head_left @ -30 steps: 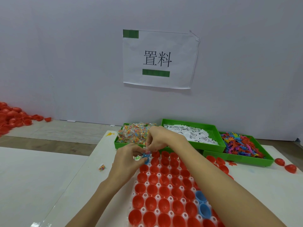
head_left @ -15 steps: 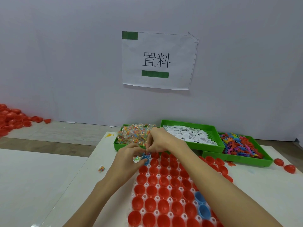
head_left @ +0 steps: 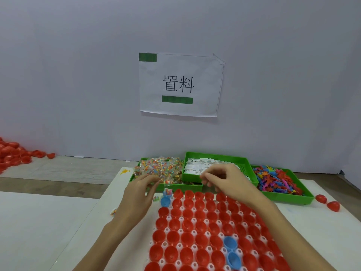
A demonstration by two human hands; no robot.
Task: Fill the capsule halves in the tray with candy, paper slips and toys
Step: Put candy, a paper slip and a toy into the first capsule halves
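Observation:
A white tray [head_left: 195,247] holds several red capsule halves [head_left: 187,225] and two blue ones [head_left: 230,243]. At its far left corner a blue capsule half [head_left: 167,193] has a candy packet in it, and another blue half [head_left: 165,201] lies beside it. Behind stand green trays of candy [head_left: 156,171], paper slips [head_left: 195,165] and toys [head_left: 273,178]. My left hand [head_left: 140,192] reaches with relaxed fingers to the near edge of the candy tray. My right hand [head_left: 224,180] hovers with loosely curled fingers over the near edge of the slip tray. I see nothing held in it.
Loose candy packets [head_left: 113,211] lie on the white table left of the capsule tray. Two loose red halves [head_left: 328,202] sit at the right. A pile of red halves [head_left: 11,153] lies far left by the wall. A paper sign [head_left: 179,85] hangs on the wall.
Both hands have left the blue capsule half at the tray's corner. The left moved up-left toward the candy, the right moved right toward the slips. A candy packet now shows in that half.

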